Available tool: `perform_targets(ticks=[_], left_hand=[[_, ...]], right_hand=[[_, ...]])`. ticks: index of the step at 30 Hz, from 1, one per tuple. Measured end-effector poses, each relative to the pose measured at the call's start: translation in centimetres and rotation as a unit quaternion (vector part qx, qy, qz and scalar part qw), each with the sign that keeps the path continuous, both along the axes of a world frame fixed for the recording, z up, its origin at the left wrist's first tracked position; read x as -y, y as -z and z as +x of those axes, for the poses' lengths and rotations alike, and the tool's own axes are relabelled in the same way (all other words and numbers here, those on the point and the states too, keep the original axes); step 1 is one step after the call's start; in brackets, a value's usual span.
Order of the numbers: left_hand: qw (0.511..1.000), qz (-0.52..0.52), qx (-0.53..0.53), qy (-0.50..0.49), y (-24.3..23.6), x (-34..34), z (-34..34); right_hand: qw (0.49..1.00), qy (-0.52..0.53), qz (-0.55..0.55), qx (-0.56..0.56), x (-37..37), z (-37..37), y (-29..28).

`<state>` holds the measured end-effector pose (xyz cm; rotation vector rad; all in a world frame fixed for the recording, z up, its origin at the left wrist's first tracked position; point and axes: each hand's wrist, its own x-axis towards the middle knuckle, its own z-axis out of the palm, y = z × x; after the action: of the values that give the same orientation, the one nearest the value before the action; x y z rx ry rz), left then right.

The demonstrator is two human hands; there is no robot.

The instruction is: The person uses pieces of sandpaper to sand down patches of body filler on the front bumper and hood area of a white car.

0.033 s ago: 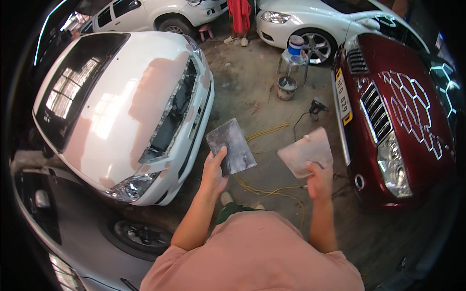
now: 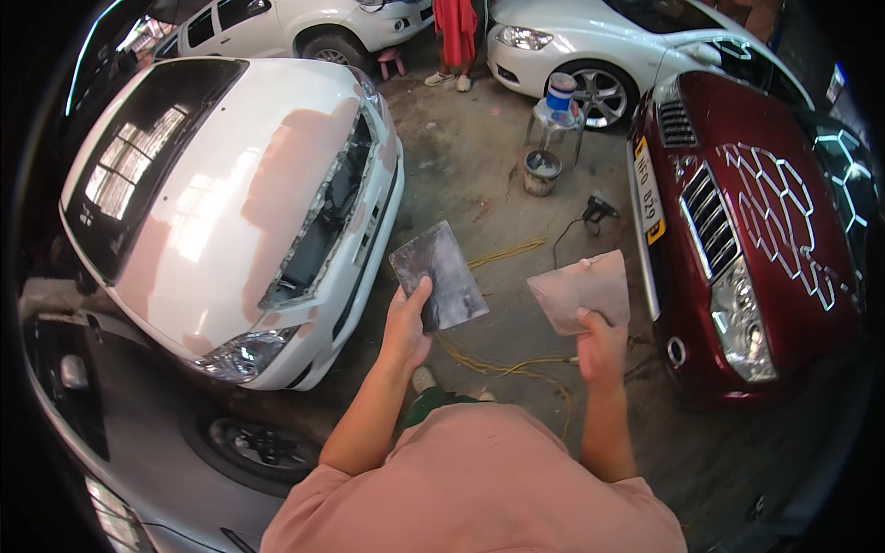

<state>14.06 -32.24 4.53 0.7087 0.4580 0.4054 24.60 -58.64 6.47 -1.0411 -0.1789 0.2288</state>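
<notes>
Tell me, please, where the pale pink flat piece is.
In the head view, the pale pink flat piece is right of centre, held in the right hand, between the dark grey rectangular plate and the glossy dark red car.

Two flat sheets (image 2: 454, 281), three white cars (image 2: 207, 175), one red car (image 2: 774, 101), two stools (image 2: 392, 57).

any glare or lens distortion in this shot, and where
Head view: pale glare on the pink-patched white car hood; head view: hexagonal light reflections across the glossy dark red car hood; head view: fisheye curvature bends the grey car at lower left, black around the rim.
</notes>
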Motion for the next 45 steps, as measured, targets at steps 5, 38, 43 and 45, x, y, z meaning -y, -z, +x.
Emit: perform_targets(ticks=[5, 38, 43, 45], left_hand=[[0.997, 0.064, -0.017, 0.033, -3.3, 2.6, 1.5], [0.922, 0.335, -0.059, 0.186, -10.7, -1.5, -1.6], [0.907, 0.330, -0.052, 0.259, -10.3, -1.0, -1.6], [0.899, 0.339, -0.060, 0.270, -10.3, -0.8, -1.9]], right_hand=[[0.885, 0.086, -0.221, 0.399, -1.2, -2.5, -1.0], [0.938, -0.121, -0.281, 0.165, 1.4, 1.6, -2.1], [0.932, -0.143, -0.266, 0.201, 0.4, 4.8, -5.0], [0.918, -0.154, -0.300, 0.207, -0.2, 5.0, -5.7]])
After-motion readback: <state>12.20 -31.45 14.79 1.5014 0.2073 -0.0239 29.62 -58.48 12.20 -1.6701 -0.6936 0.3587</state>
